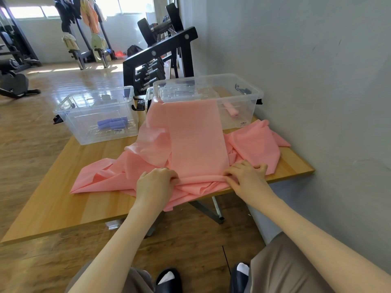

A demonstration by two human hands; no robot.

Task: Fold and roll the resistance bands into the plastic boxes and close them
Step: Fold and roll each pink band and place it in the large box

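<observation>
A long pink resistance band (196, 140) lies flat down the middle of the wooden table (63, 204), its far end draped over the rim of the right clear plastic box (249, 96). More pink bands (254, 144) lie crumpled around it. My left hand (156, 185) and my right hand (245, 176) pinch the band's near end at the table's front edge, one at each corner. A rolled pink band (231, 109) lies inside the right box. The left clear box (95, 115) is open and holds rolled purple bands (113, 123).
Clear lids (179, 92) sit stacked in the right box. A grey wall (317, 81) runs close along the table's right side. A black dumbbell rack (158, 60) stands behind the boxes. Gym machines stand on the wooden floor at the far left.
</observation>
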